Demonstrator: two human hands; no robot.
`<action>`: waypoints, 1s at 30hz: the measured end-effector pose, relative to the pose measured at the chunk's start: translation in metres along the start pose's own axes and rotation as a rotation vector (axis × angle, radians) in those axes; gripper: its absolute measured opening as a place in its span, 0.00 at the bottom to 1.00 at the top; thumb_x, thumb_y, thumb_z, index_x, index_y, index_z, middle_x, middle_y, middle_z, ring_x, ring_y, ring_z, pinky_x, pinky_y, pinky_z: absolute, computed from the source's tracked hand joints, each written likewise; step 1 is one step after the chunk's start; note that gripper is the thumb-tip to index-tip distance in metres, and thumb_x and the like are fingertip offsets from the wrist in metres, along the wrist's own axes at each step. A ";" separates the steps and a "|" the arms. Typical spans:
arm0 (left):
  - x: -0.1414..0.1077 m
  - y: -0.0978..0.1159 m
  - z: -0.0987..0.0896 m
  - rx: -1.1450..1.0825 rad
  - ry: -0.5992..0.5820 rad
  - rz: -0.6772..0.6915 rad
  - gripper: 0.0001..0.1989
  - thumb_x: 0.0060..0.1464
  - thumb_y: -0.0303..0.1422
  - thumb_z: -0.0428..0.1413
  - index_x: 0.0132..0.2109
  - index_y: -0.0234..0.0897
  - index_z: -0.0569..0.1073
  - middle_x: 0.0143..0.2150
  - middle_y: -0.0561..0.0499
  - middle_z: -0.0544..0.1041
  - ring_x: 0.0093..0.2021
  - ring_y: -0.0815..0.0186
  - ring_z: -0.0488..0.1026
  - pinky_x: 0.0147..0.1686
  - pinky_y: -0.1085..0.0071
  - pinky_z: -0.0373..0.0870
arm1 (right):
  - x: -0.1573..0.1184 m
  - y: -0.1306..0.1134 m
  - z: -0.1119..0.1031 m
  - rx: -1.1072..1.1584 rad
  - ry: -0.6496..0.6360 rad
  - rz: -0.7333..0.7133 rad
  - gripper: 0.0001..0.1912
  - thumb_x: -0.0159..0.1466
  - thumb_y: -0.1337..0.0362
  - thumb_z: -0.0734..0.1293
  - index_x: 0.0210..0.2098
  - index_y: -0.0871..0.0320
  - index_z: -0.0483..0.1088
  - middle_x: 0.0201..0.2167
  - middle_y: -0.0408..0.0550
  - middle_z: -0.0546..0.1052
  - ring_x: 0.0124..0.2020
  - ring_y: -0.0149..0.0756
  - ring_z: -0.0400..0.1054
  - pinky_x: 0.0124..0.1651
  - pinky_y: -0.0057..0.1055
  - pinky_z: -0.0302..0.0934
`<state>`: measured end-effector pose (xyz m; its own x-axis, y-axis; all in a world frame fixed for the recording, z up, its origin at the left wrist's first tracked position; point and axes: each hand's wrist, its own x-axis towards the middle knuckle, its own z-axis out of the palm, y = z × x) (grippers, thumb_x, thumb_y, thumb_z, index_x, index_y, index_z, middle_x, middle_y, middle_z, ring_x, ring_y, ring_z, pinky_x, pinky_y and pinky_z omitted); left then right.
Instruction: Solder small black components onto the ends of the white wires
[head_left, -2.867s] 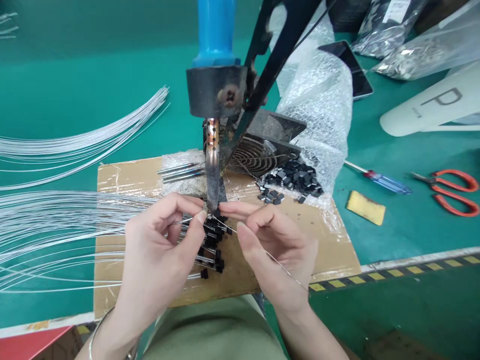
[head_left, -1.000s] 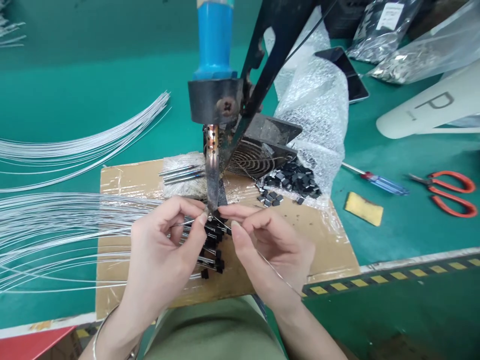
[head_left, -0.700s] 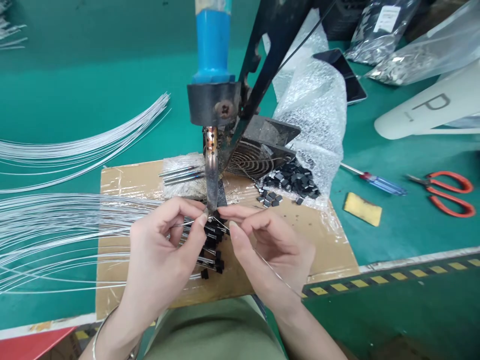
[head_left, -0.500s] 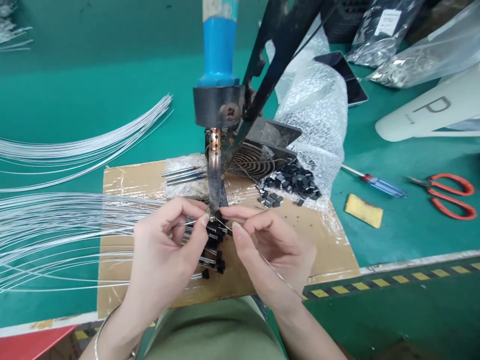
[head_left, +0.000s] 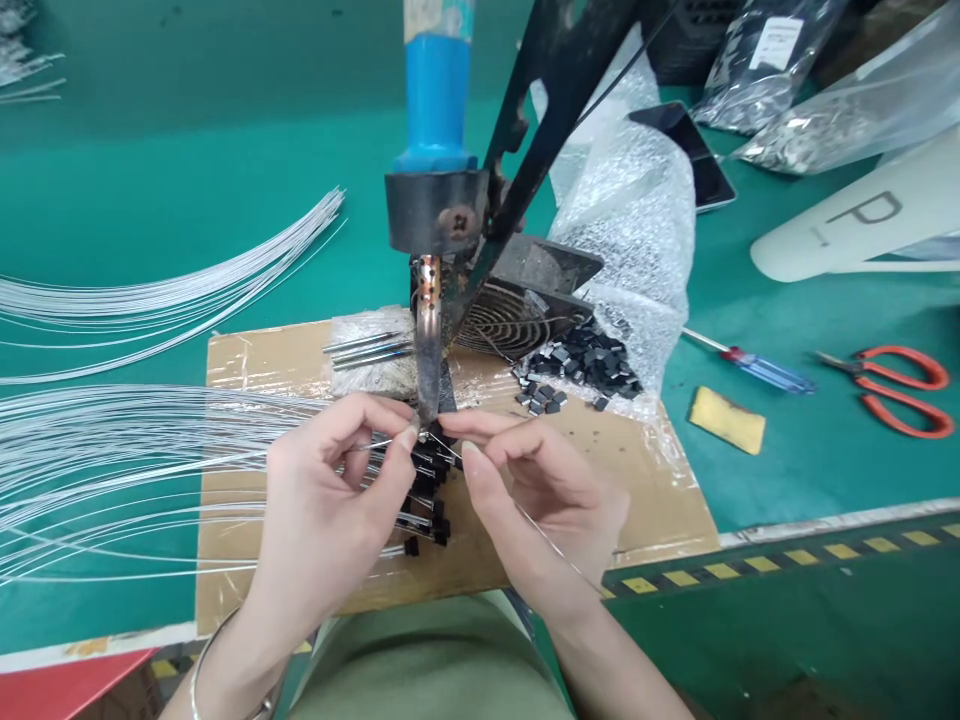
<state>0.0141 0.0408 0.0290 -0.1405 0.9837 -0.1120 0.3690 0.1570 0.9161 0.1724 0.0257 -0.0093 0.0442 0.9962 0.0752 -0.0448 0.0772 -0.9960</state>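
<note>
Because the soldering iron (head_left: 428,335) is fixed tip-down in a clamp (head_left: 435,212): both hands are free to meet beneath it.
Left hand (head_left: 330,490): thumb and forefinger are pinched together on a white wire (head_left: 376,443) near its end, probably steadying it at the tip; anything else between the fingertips is too small to tell.
Right hand (head_left: 551,500): thumb and bent fingers close on a thin silvery wire (head_left: 551,541), which slants to the tip and trails across the palm; the forefinger extends just beside the tip, perhaps as a brace.
Wired black pieces (head_left: 431,475): below the tip on the cardboard (head_left: 585,530), strands running leftward, apparently so they lie together.
Loose black parts (head_left: 589,360): heaped on bubble wrap (head_left: 637,240) beside the fan (head_left: 499,315), seemingly within the right hand's reach.
Sponge (head_left: 726,420), screwdriver (head_left: 769,370), scissors (head_left: 906,390): on the green bench at right, probably set aside from the hands.
</note>
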 end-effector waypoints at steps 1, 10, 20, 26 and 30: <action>0.000 0.000 0.000 0.000 -0.002 0.000 0.06 0.57 0.27 0.62 0.31 0.39 0.77 0.34 0.55 0.81 0.23 0.74 0.60 0.21 0.75 0.54 | 0.000 0.000 0.000 -0.003 -0.001 -0.003 0.10 0.69 0.74 0.72 0.34 0.53 0.73 0.48 0.45 0.87 0.49 0.35 0.83 0.56 0.32 0.73; 0.000 0.002 0.000 0.043 -0.015 -0.005 0.06 0.55 0.25 0.61 0.31 0.38 0.76 0.32 0.55 0.80 0.21 0.75 0.53 0.19 0.75 0.50 | 0.000 0.001 0.003 -0.050 0.022 -0.016 0.10 0.68 0.73 0.72 0.33 0.53 0.73 0.47 0.48 0.87 0.47 0.39 0.84 0.54 0.36 0.75; -0.001 0.000 0.001 0.033 -0.003 0.005 0.07 0.57 0.25 0.61 0.31 0.39 0.77 0.35 0.54 0.82 0.21 0.75 0.59 0.20 0.74 0.54 | -0.001 0.000 0.003 -0.084 0.023 -0.061 0.10 0.68 0.74 0.72 0.34 0.53 0.73 0.46 0.49 0.87 0.47 0.40 0.84 0.53 0.37 0.76; -0.002 0.001 -0.001 0.030 -0.011 0.006 0.06 0.57 0.26 0.62 0.32 0.39 0.77 0.36 0.53 0.83 0.21 0.75 0.59 0.20 0.74 0.54 | 0.000 -0.001 0.004 -0.088 0.037 -0.078 0.10 0.68 0.73 0.72 0.34 0.53 0.73 0.46 0.49 0.87 0.46 0.40 0.84 0.53 0.37 0.77; -0.002 0.000 -0.001 0.034 -0.007 0.007 0.06 0.57 0.26 0.61 0.32 0.39 0.77 0.36 0.53 0.83 0.22 0.74 0.63 0.20 0.74 0.55 | -0.001 0.000 0.004 -0.114 0.028 -0.082 0.10 0.68 0.73 0.72 0.34 0.53 0.73 0.46 0.50 0.87 0.47 0.41 0.84 0.53 0.39 0.77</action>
<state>0.0137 0.0393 0.0297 -0.1312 0.9854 -0.1082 0.4013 0.1526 0.9031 0.1689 0.0252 -0.0088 0.0709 0.9851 0.1569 0.0733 0.1517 -0.9857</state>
